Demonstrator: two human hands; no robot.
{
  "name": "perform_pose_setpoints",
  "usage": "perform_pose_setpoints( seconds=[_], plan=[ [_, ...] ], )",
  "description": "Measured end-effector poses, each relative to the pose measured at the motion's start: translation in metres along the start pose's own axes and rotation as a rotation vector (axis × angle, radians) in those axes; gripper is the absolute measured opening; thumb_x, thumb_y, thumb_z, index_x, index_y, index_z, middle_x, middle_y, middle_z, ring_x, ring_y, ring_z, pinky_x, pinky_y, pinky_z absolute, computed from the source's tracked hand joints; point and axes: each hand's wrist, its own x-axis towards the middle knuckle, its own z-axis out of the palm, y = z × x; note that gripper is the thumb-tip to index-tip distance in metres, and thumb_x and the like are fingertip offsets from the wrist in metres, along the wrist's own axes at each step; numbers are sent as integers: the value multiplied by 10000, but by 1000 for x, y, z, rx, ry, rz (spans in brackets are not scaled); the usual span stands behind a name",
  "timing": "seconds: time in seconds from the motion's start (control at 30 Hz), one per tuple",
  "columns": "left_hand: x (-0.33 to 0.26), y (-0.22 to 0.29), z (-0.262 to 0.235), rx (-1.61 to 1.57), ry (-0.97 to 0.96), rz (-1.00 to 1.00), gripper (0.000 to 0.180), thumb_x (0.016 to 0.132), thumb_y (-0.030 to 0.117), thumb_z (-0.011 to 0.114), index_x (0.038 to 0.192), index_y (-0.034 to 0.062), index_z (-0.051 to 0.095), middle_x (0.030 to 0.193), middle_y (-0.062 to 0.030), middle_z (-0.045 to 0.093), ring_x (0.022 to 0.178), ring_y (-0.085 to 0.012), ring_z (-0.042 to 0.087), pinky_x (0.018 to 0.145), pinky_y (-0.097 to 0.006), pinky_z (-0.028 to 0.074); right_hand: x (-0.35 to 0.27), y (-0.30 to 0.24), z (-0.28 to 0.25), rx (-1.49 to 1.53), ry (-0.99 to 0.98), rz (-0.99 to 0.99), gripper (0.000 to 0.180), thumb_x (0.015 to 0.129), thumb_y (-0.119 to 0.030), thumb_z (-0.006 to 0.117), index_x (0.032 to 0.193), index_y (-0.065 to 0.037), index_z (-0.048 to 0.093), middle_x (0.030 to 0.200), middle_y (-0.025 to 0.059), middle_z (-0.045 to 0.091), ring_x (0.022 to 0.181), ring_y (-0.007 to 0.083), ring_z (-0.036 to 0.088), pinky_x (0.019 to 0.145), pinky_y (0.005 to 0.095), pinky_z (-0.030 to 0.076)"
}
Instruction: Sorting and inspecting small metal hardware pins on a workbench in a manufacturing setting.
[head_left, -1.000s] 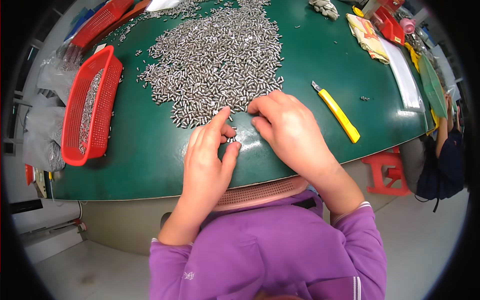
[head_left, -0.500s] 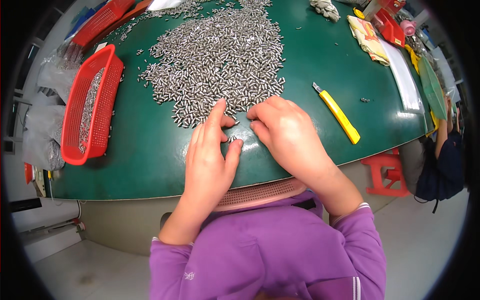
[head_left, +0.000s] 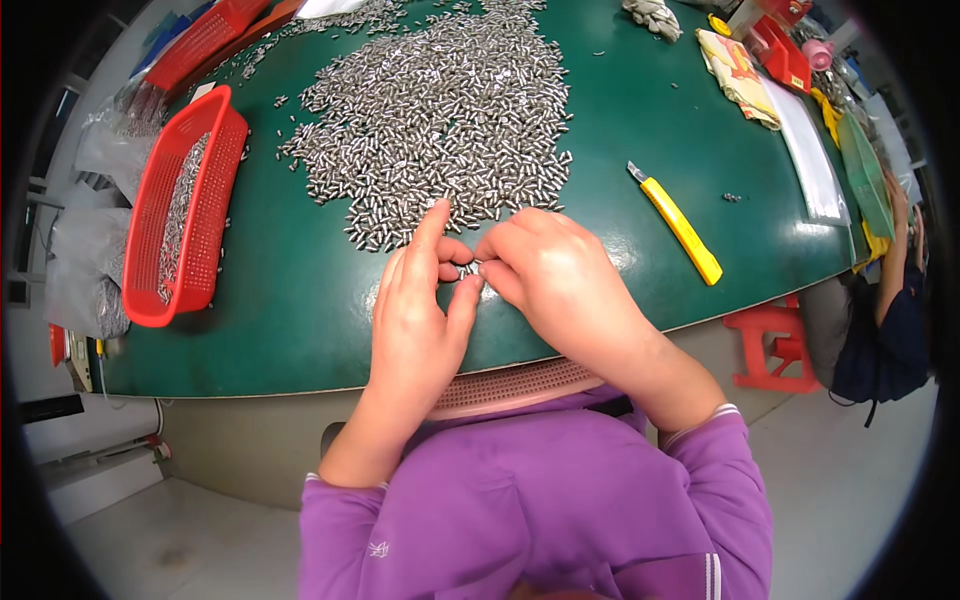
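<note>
A broad heap of small silvery metal pins [head_left: 440, 130] is spread over the green table in front of me. My left hand [head_left: 412, 300] is at the heap's near edge, its index finger stretched forward. Several pins [head_left: 467, 270] sit between its thumb and curled fingers. My right hand [head_left: 555, 265] is pinched, thumb and index fingertips meeting the left fingers at these pins. What its fingertips hold is mostly covered, but appears to be a pin.
To the left stands a red perforated basket [head_left: 222, 190] with more pins in it. A yellow utility knife [head_left: 682, 232] lies on the right, blade out. Beyond it are a patterned cloth [head_left: 738, 75] and white sheets [head_left: 808, 150]. Another person's arm [head_left: 896, 245] shows at far right.
My right hand has moved left from the heap's edge to my left fingertips. The left thumb and fingers have stayed around the pins.
</note>
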Motion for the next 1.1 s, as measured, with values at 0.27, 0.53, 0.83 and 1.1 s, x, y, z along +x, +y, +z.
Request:
perform_pose_setpoints(
  seconds=[0.27, 0.53, 0.83, 1.1],
  plan=[
    [-2, -1, -2, -57, 1, -1, 751, 788, -71, 731, 1474, 11, 438, 953, -101, 656, 849, -225, 627, 791, -363, 528, -2, 5, -3, 120, 17, -21, 120, 812, -70, 720, 919, -46, 669, 876, 109, 672, 850, 329, 649, 770, 431, 527],
    [-2, -1, -5, -54, -10, -7, 749, 783, -64, 744, 1467, 34, 456, 960, -92, 664, 849, -224, 627, 799, -357, 533, 2, 4, -4, 124, -13, -19, 129, 799, -51, 714, 922, -40, 675, 851, 102, 682, 817, 308, 657, 744, 415, 537],
    [-2, 2, -7, -57, -17, -40, 697, 789, -61, 748, 1433, 38, 502, 955, -95, 680, 863, -222, 638, 777, -349, 547, 1, -1, -7, 179, -51, 66, 105, 825, -71, 694, 915, -21, 674, 854, 124, 682, 833, 314, 666, 750, 429, 540],
    [2, 3, -7, -75, -16, -46, 647, 811, -68, 713, 1418, 14, 506, 948, -91, 679, 862, -220, 640, 777, -350, 543, 0, 1, -4, 134, -58, 71, 105, 849, -96, 678, 916, -16, 680, 873, 164, 676, 870, 368, 660, 769, 466, 534]
  ],
)
